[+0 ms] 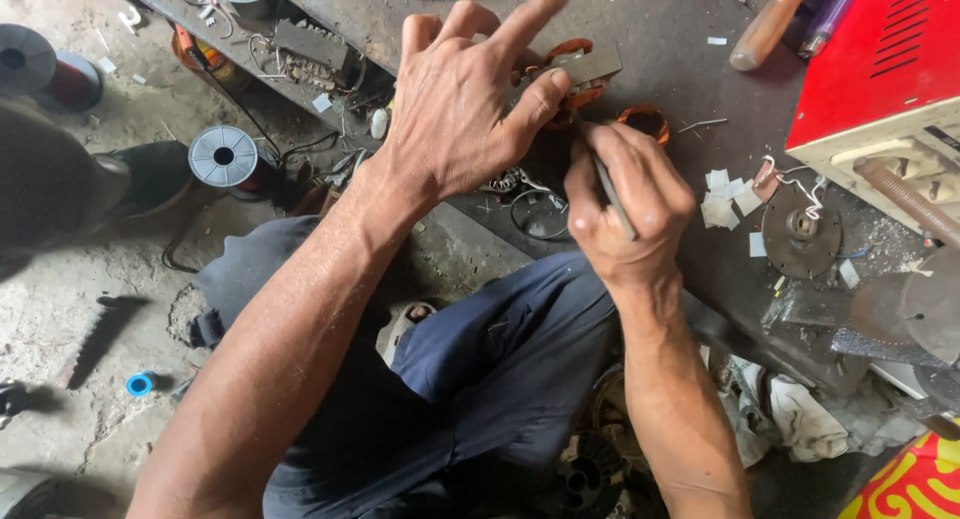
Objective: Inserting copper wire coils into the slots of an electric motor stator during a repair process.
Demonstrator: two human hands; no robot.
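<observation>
- The left hand [455,104] pinched the small motor part with orange windings [570,69] on the dark workbench [660,29], fingers closed around it.
- The right hand [625,204] gripped a thin metal tool [612,194], its tip at the windings.
- I judged it wise to hold the part steady and press the tool gently, so the wire was not scratched.

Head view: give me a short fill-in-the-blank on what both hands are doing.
1. The left hand holds a grey metal block wound with ____-coloured wire coils.
2. The right hand grips a thin metal ____.
3. The boxy machine at the bench's right has a ____ top.

Missing: copper; tool; red
</observation>
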